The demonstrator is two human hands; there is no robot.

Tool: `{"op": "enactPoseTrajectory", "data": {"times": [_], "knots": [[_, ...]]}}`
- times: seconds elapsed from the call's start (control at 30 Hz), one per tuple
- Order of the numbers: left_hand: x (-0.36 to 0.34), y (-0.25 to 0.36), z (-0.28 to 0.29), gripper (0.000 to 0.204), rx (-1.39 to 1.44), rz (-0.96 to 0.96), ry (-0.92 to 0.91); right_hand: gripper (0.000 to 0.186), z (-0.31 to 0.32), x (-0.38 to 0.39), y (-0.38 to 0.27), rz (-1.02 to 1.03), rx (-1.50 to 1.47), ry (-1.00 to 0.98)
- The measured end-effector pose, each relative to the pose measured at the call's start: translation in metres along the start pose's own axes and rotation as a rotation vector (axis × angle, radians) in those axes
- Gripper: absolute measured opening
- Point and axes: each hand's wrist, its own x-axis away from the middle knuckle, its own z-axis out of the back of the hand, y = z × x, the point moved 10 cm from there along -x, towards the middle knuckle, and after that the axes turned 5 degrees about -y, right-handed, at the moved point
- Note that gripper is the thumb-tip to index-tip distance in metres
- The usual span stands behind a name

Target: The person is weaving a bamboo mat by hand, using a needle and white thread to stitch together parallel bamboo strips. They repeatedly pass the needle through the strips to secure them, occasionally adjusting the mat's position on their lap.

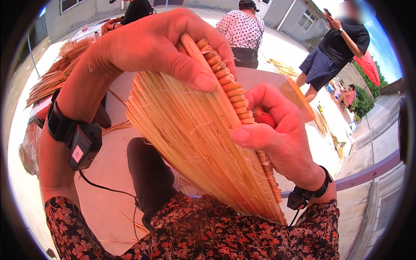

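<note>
A flat panel of straw stalks [186, 130], laid side by side with thin thread across them, slants before me. Rolled stalk ends form a ridged border [232, 89] along its right edge. My left hand [173, 52] is closed over the top corner, its thumb on the front face. Lower on the same border, my right hand [273, 130] pinches the edge between thumb and fingers. Beside its curled fingers shows a red piece with a dotted metal-like face [262, 116], perhaps a thimble. I cannot make out a needle.
Loose straw [60, 69] is heaped at the far left. A tan board edge [300, 99] shows behind my right hand. One person in a dotted top [242, 30] sits ahead; another [342, 47] stands at the right. A cable [108, 188] hangs from my left wrist device.
</note>
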Motion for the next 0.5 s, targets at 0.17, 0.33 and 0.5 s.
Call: {"op": "enactPoseTrajectory", "data": {"times": [0.17,0.33,0.5], "knots": [[0.003,0.002,0.0,0.043,0.002,0.018,0.01,0.036,-0.003,-0.002,0.001,0.006,-0.035,-0.012],[0.0,0.004,0.0,0.044,0.023,0.012,0.004,0.043,-0.001,0.0,-0.004,0.032,0.001,0.005],[-0.005,0.007,-0.001,0.042,0.023,0.026,-0.016,0.051,-0.008,-0.001,-0.015,0.13,-0.062,-0.104]]}}
